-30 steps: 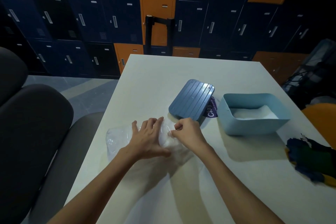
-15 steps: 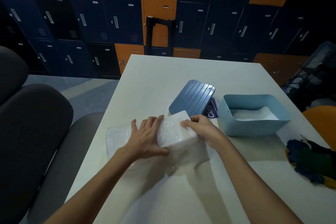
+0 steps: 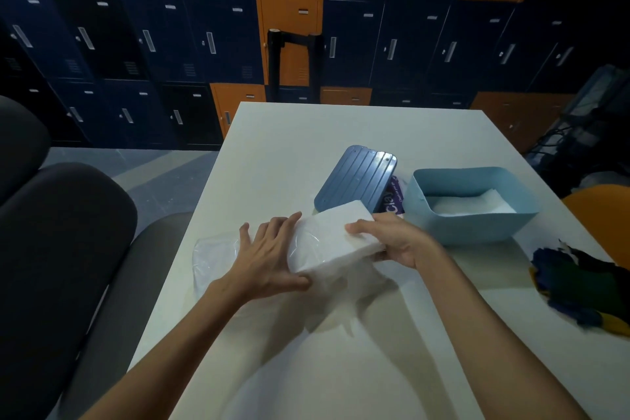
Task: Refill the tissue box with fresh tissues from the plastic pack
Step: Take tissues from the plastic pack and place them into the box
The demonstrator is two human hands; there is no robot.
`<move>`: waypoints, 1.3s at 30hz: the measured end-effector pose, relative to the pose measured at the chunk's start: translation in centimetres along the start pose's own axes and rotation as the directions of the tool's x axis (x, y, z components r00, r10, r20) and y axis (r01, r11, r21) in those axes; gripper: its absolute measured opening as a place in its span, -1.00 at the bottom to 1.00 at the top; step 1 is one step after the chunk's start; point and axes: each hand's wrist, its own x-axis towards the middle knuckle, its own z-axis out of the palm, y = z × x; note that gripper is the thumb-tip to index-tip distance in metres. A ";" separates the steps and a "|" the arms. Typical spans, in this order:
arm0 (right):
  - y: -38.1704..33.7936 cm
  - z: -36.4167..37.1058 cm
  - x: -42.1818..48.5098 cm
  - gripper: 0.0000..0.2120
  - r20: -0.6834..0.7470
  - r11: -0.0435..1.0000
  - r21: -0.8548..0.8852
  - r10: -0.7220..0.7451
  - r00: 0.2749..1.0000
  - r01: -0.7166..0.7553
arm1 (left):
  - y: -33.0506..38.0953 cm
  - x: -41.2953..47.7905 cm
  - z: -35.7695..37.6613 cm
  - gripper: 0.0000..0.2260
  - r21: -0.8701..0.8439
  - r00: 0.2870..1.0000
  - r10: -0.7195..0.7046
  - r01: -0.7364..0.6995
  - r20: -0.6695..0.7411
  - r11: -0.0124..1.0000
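Item, my left hand: fingers spread and straight, pressing flat on the clear plastic pack, thumb against the near side of the tissue stack.
Item, my right hand: gripping the stack's right end, fingers curled over its top. The stack sits tilted between both hands, partly out of the pack.
Item, tissue box: light blue, lid off, just beyond my right hand on the counter, white tissue inside.
Item, ribbed dark blue lid: beyond both hands, beside the box.
Item, dark cloth bundle: well right of my right hand.
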 end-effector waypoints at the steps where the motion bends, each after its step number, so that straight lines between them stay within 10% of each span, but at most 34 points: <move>1: 0.1 -0.1 -0.1 -0.83 0.023 1.000 -0.014 -0.010 1.000 0.011 | 0.0 0.0 0.0 -0.01 0.008 1.000 0.003 -0.003 0.006 1.000; 16: -2.1 -8.5 -6.7 -0.77 -0.318 0.870 -0.352 -0.458 0.830 0.345 | 2.1 0.8 -3.0 0.22 -0.101 0.958 -0.106 0.137 0.265 0.985; 23: -1.2 -11.6 -10.7 -0.79 -0.210 0.834 -0.324 -0.523 0.826 0.446 | 13.1 5.8 -7.7 -0.26 -0.570 0.976 0.215 -0.154 0.041 0.807; 29: 2.6 -16.0 -13.1 -0.74 -0.289 0.881 -0.067 -0.467 0.836 0.469 | 16.7 7.1 -6.3 -0.67 -0.532 0.952 0.231 -0.093 0.200 0.842; 39: 12.3 -18.0 -11.6 -0.76 -0.442 0.935 0.096 -0.267 0.856 0.341 | 21.1 2.8 2.3 -0.81 -0.960 0.992 -0.120 0.011 -0.024 0.281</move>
